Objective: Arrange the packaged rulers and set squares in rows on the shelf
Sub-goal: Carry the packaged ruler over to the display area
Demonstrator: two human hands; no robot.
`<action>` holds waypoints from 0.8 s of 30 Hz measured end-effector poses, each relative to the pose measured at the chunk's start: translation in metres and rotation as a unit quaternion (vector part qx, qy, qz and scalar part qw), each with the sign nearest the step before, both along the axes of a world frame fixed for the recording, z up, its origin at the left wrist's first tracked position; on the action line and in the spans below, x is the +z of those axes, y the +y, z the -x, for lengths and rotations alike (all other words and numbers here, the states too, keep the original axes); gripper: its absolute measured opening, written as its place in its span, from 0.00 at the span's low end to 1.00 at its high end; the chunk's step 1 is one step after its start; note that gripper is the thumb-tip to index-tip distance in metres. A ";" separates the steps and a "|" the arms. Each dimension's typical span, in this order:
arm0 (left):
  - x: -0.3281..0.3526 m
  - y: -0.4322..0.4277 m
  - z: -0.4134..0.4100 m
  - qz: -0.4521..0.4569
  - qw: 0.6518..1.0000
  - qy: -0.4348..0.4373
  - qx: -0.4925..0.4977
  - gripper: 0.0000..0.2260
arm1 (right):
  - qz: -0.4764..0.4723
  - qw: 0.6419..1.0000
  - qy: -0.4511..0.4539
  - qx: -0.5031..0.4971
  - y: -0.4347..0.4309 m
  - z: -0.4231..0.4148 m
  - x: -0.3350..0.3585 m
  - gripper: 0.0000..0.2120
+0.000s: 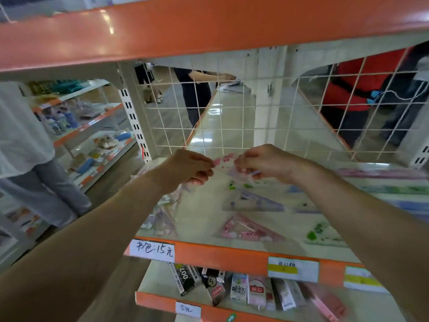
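The left hand (pixel 192 168) and right hand (pixel 262 163) together pinch one pink-printed packet (pixel 226 161) above the shelf (pixel 204 212). Below the hands lie three set-square packets: purple (pixel 253 201), pink (pixel 246 228), green (pixel 322 233). A tag (pixel 152 250) reads "书包:15元".

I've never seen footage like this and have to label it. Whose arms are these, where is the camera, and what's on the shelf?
No machine here: a person wears one wide-angle camera on the head, looking forward and down, so the two bare arms are their own. The left hand and right hand pinch a clear pack with pink print between them, in front of the wire grid at the back of the shelf. On the shelf lie a purple set square pack, a pink set square pack, a green-printed pack, and long ruler packs in rows at the right. The picture is blurred, so finer print cannot be read.
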State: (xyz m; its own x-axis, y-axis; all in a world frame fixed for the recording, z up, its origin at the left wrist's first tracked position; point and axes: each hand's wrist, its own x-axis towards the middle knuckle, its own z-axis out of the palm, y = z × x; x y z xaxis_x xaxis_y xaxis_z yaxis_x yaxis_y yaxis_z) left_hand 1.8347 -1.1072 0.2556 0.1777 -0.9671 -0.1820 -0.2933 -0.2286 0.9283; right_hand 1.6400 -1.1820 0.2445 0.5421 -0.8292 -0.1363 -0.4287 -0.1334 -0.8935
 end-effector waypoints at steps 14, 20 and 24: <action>-0.010 -0.027 0.099 -0.028 0.992 -0.101 -0.071 0.01 | -0.004 0.997 0.023 -0.072 -0.001 0.115 0.001 0.07; -0.011 -0.037 0.140 0.009 0.985 -0.144 -0.094 0.03 | 0.050 0.989 0.004 -0.142 -0.004 0.153 0.003 0.07; -0.005 -0.046 0.161 0.070 0.979 -0.171 -0.084 0.05 | 0.082 0.980 -0.029 -0.178 -0.006 0.168 0.010 0.09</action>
